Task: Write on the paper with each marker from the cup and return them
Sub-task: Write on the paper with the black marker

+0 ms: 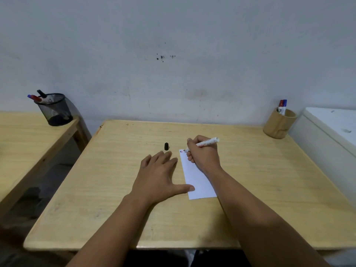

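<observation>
On paper (196,176), right hand (204,157) grips marker (207,142), left hand (159,176) flat.

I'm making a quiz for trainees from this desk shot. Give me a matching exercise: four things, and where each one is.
Things:
1. black cap
2. marker
3. wooden cup
4. mesh cup

Places:
A. far right corner of the desk
B. in the right hand
C. on the side table
D. upright just beyond the left hand

Pairs: 1-D, 2-B, 3-A, 4-C
</observation>
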